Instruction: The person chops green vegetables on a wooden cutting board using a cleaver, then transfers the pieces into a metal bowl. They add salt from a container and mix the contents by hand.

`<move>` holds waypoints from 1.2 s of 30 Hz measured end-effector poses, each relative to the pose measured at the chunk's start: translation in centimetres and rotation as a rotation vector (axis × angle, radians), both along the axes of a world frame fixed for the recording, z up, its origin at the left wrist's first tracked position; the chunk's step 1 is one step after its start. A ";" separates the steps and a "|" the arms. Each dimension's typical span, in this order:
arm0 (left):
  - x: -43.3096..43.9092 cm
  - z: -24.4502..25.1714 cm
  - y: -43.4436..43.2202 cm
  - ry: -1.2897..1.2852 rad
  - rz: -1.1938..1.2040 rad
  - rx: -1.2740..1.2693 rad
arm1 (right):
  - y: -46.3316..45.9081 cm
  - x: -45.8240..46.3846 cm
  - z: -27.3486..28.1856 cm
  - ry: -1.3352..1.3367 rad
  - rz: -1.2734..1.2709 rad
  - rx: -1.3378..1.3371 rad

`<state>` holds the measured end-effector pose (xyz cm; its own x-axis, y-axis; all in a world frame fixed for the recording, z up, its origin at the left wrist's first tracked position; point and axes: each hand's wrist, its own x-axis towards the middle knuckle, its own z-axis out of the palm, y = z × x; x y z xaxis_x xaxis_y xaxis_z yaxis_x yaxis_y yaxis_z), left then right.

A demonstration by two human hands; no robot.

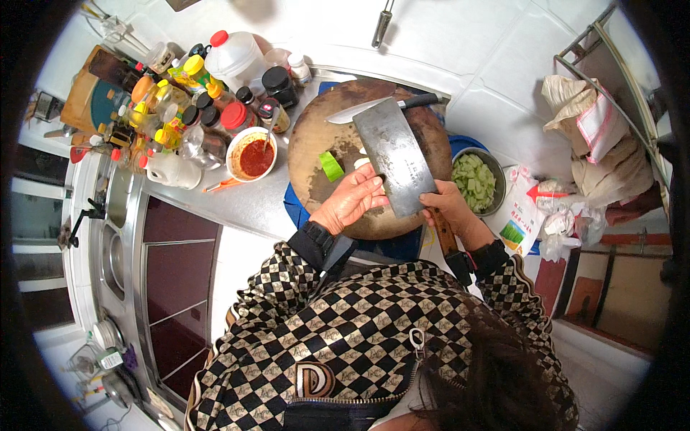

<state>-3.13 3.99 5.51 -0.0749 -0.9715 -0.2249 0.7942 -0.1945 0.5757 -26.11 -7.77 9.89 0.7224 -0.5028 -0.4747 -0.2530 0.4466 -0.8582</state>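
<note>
A wide cleaver (396, 159) is gripped by its wooden handle in my right hand (453, 207), its broad blade raised flat over a round wooden chopping block (318, 134). My left hand (353, 198) is at the blade's left edge, fingers partly bent; whether it holds anything cannot be told. Pale pieces (362, 160) show just above its fingertips, partly hidden by the blade. A green vegetable piece (331, 166) lies on the block to the left. A smaller knife (350, 113) with a black handle rests at the block's far side, partly behind the cleaver.
Right of the block stands a metal bowl of chopped pale green vegetable (474, 180). A white bowl of red sauce (252, 153) with a spoon stands left, beside many bottles and jars (237, 116). An orange-handled tool (223, 185) lies nearby. Plastic bags (560, 226) lie far right.
</note>
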 end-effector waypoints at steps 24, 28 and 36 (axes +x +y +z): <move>-0.5 -2.8 2.0 -0.641 0.417 0.355 | -1.2 -2.5 1.0 0.506 0.213 -1.955; -0.8 -1.3 3.5 -0.793 0.512 0.433 | -2.0 -3.7 1.3 0.490 0.311 -2.022; -5.8 4.4 0.4 -2.041 -0.070 -0.608 | -1.7 -3.8 1.7 0.461 0.457 -2.142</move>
<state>-8.96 4.38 9.90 -0.2235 -0.9433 0.2454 -0.8688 0.3070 0.3885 -29.92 -9.50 11.55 0.9384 -0.2269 0.2606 -0.3001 -0.9091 0.2889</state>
